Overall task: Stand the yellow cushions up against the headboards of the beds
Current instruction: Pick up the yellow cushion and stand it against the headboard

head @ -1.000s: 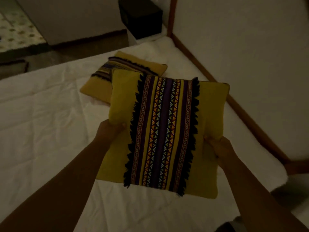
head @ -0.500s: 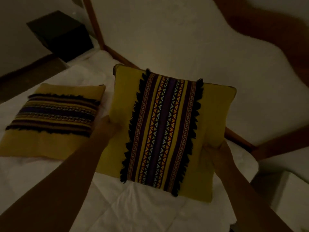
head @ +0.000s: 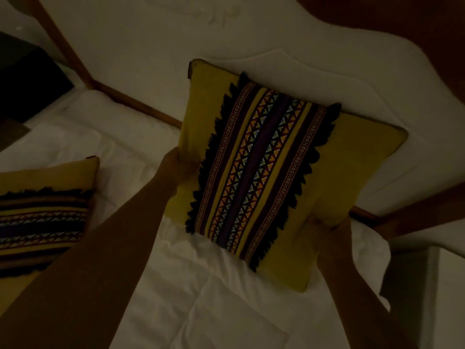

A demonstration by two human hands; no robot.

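I hold a yellow cushion with a striped patterned band and black fringe, tilted, in the air just above the white bed. My left hand grips its left edge and my right hand grips its lower right edge. Its top edge is close to the white padded headboard; I cannot tell whether they touch. A second yellow cushion of the same pattern lies flat on the bed at the far left.
A dark box stands on a surface beyond the bed's far left corner. The headboard has a wooden frame along its foot. A pale bedside unit is at the right edge. The room is dim.
The held cushion has moved up and right toward the headboard. My view has swung right, so the flat cushion now sits at the far left edge.
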